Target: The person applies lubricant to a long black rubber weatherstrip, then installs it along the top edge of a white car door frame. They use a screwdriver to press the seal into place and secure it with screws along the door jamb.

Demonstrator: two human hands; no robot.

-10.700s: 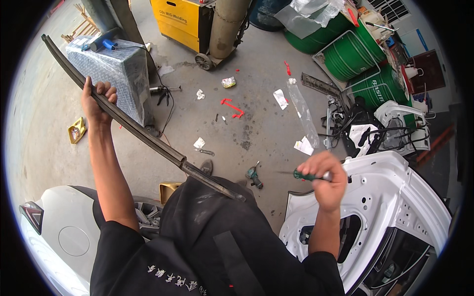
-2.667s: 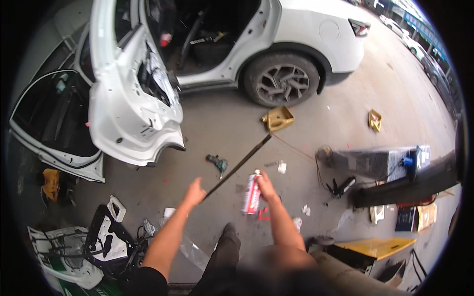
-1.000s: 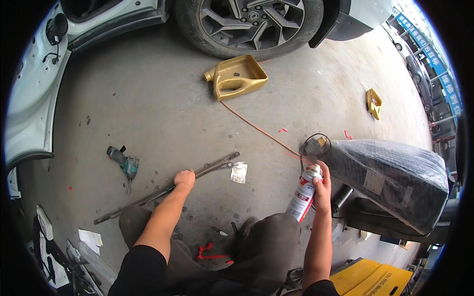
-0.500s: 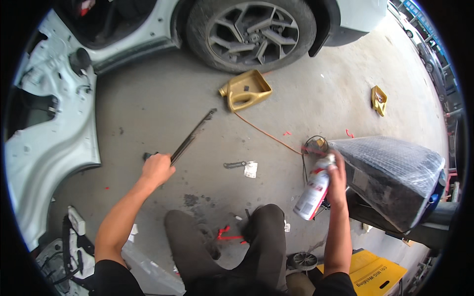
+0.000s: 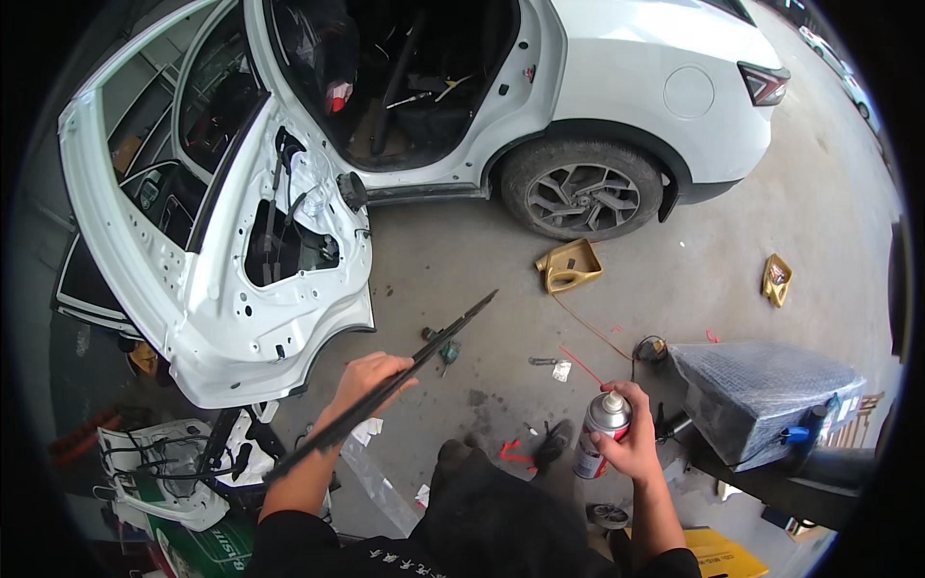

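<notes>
the left hand (image 5: 371,379) grasps a long dark strip (image 5: 424,356) near its middle. the left arm comes up from the bottom, out of a black sleeve (image 5: 299,541), and leans a little to the right. the fingers curl around the strip, and the back of the hand faces up. the strip is on a slant. its far end points up and to the right, over the floor (image 5: 434,241). its near end comes down to the left, in front of the left arm, and looks blurry.

the right hand (image 5: 633,433) grips a spray can (image 5: 607,414). the right arm comes up from the lower right and leans a bit to the left. the thumb is across the near side of the can, and a finger is up by the white nozzle. i can't tell if that finger is pushing it. the top of the can faces up, and a thin red straw (image 5: 581,364) sticks out up and to the left.

the two hands are well apart. a green drill (image 5: 449,353) lies on the floor between them, partly behind the strip. a white door (image 5: 212,323) is left of the left hand.
</notes>
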